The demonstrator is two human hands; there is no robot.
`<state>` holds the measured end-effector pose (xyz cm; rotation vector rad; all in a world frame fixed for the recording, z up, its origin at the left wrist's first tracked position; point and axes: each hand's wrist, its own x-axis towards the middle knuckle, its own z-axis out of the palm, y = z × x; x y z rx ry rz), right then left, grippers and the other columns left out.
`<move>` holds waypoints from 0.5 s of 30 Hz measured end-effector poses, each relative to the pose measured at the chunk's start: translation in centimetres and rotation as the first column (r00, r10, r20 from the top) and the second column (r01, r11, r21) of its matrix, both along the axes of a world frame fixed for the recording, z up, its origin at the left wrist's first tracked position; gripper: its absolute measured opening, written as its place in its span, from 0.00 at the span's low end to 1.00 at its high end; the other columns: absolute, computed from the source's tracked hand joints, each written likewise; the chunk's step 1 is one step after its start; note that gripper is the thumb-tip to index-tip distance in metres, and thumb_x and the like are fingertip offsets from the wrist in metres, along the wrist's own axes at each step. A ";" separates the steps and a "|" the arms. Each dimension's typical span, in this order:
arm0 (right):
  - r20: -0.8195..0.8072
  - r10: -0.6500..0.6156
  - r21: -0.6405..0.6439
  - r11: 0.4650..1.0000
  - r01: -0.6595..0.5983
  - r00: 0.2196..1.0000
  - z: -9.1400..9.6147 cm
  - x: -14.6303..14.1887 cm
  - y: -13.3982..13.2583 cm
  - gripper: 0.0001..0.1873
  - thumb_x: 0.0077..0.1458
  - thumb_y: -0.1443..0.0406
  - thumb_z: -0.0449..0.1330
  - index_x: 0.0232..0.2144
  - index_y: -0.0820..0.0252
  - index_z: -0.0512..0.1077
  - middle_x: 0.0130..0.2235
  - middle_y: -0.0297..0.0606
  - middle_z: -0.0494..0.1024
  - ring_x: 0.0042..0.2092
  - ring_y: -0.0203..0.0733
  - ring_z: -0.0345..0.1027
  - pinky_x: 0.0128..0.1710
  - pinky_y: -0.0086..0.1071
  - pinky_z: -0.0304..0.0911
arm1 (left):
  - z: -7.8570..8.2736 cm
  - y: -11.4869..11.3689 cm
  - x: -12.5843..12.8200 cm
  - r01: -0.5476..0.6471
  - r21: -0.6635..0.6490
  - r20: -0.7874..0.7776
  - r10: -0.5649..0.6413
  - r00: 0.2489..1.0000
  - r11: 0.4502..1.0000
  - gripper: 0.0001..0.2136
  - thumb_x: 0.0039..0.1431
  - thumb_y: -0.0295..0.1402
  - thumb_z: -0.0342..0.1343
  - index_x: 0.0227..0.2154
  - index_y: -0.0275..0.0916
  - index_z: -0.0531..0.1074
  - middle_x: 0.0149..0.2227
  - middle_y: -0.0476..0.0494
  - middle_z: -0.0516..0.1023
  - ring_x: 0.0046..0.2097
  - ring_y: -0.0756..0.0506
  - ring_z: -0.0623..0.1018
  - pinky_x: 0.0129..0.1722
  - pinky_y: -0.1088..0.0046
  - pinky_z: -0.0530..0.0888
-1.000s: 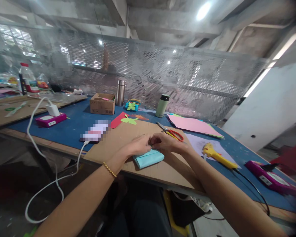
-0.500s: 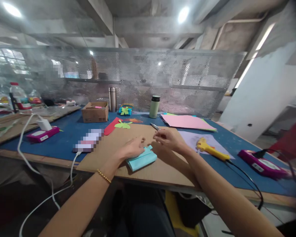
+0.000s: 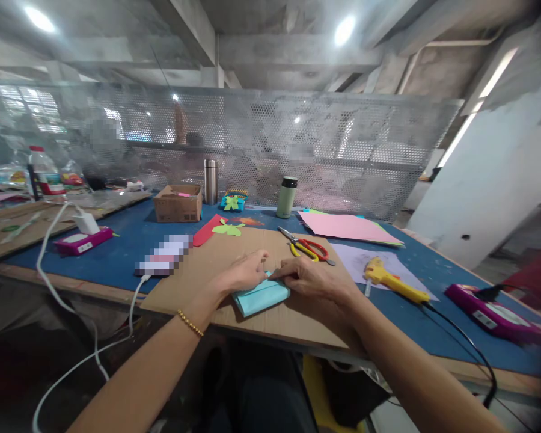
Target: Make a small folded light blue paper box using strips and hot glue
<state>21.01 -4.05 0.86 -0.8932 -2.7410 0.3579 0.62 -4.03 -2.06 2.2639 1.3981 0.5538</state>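
A folded light-blue paper (image 3: 260, 297) lies on a brown cardboard sheet (image 3: 225, 252) at the table's near edge. My left hand (image 3: 242, 275) rests on its left part, fingers pressed flat on the top edge. My right hand (image 3: 311, 279) presses down on the paper's right end with its fingertips. Both hands touch the paper and hold it against the cardboard. Red-and-yellow-handled scissors (image 3: 305, 246) lie just beyond my right hand.
A yellow glue gun (image 3: 394, 281) with a black cable lies right of the cardboard on the blue table (image 3: 121, 243). Pink paper sheets (image 3: 347, 227), a green cup (image 3: 287, 196), a steel flask (image 3: 210, 180), a small carton (image 3: 178, 203) and two magenta devices (image 3: 493, 310) stand around. A white charger cable (image 3: 56, 240) hangs left.
My right hand, lifted off the paper half a second ago, has come back down onto its right end. The raised flap now lies flat. The scissors are uncovered again.
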 end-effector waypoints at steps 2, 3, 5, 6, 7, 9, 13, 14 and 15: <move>0.001 -0.018 -0.001 1.000 0.018 1.000 -0.4 0.1 0.3 0.27 0.45 0.76 0.50 0.40 0.53 0.82 0.33 0.34 0.79 0.31 0.34 0.67 0.33 0.25 0.58 | 0.4 -0.4 0.1 -0.011 0.003 -0.028 0.011 1.000 1.000 0.24 0.58 0.33 0.52 0.58 0.37 0.62 0.41 0.42 0.78 0.42 0.43 0.76 0.39 0.70 0.70; 0.002 -0.026 0.002 1.000 0.026 1.000 -0.5 0.1 0.4 0.26 0.46 0.76 0.50 0.39 0.52 0.82 0.33 0.34 0.79 0.31 0.35 0.67 0.33 0.25 0.58 | 0.6 -0.5 0.1 -0.018 0.007 -0.040 0.019 0.999 1.000 0.24 0.58 0.33 0.52 0.58 0.36 0.62 0.42 0.41 0.78 0.43 0.43 0.76 0.40 0.69 0.70; 0.005 -0.025 0.004 1.000 0.025 1.000 -0.8 0.2 0.6 0.25 0.47 0.75 0.50 0.38 0.52 0.82 0.33 0.34 0.79 0.32 0.35 0.67 0.33 0.26 0.59 | 0.8 -0.7 0.2 -0.028 0.014 -0.058 0.028 0.998 1.000 0.24 0.59 0.32 0.52 0.58 0.37 0.63 0.45 0.40 0.77 0.45 0.42 0.76 0.42 0.69 0.70; 0.004 -0.019 0.003 1.000 0.019 1.000 -0.9 0.2 0.7 0.25 0.47 0.75 0.50 0.38 0.53 0.82 0.33 0.34 0.79 0.32 0.35 0.68 0.33 0.26 0.59 | 0.9 -0.8 0.3 -0.028 0.018 -0.067 0.030 0.997 0.999 0.24 0.59 0.31 0.51 0.59 0.37 0.62 0.46 0.39 0.77 0.46 0.42 0.76 0.42 0.68 0.71; 0.000 -0.010 0.002 1.000 0.010 1.000 -1.0 0.3 0.7 0.25 0.47 0.75 0.50 0.38 0.53 0.82 0.33 0.34 0.79 0.32 0.35 0.68 0.33 0.26 0.59 | 0.9 -0.8 0.3 -0.028 0.024 -0.077 0.030 0.997 0.999 0.24 0.59 0.31 0.51 0.59 0.36 0.62 0.47 0.38 0.77 0.47 0.41 0.76 0.43 0.68 0.71; -0.008 0.004 0.001 1.000 -0.004 1.000 -1.0 0.3 0.8 0.24 0.47 0.75 0.50 0.38 0.53 0.82 0.34 0.34 0.79 0.32 0.35 0.68 0.34 0.26 0.59 | 0.9 -0.8 0.4 -0.022 0.033 -0.093 0.025 0.995 0.999 0.25 0.59 0.30 0.51 0.60 0.36 0.61 0.48 0.37 0.77 0.48 0.40 0.76 0.45 0.67 0.71; 0.005 -0.009 -0.003 1.000 0.009 1.000 -1.0 0.3 0.8 0.22 0.50 0.74 0.52 0.39 0.53 0.81 0.33 0.34 0.79 0.31 0.35 0.67 0.33 0.26 0.59 | 1.0 -0.9 0.4 -0.012 0.035 -0.097 0.015 0.995 0.999 0.26 0.61 0.31 0.50 0.62 0.36 0.59 0.49 0.35 0.76 0.51 0.39 0.75 0.48 0.65 0.70; 0.006 -0.014 -0.015 1.000 0.014 1.000 -1.0 0.3 0.8 0.22 0.50 0.73 0.52 0.39 0.52 0.81 0.33 0.33 0.79 0.31 0.35 0.67 0.33 0.26 0.59 | 1.1 -1.0 0.5 -0.015 0.030 -0.098 0.018 0.995 0.999 0.26 0.61 0.31 0.49 0.62 0.36 0.59 0.50 0.35 0.76 0.51 0.39 0.75 0.48 0.65 0.70; 0.001 -0.016 -0.028 0.999 0.016 1.000 -1.0 0.3 0.9 0.22 0.51 0.73 0.52 0.40 0.53 0.81 0.33 0.33 0.80 0.31 0.35 0.67 0.34 0.26 0.60 | 1.1 -1.0 0.5 -0.019 0.027 -0.101 0.022 0.995 0.999 0.26 0.61 0.31 0.49 0.63 0.36 0.58 0.50 0.35 0.76 0.51 0.39 0.75 0.48 0.65 0.70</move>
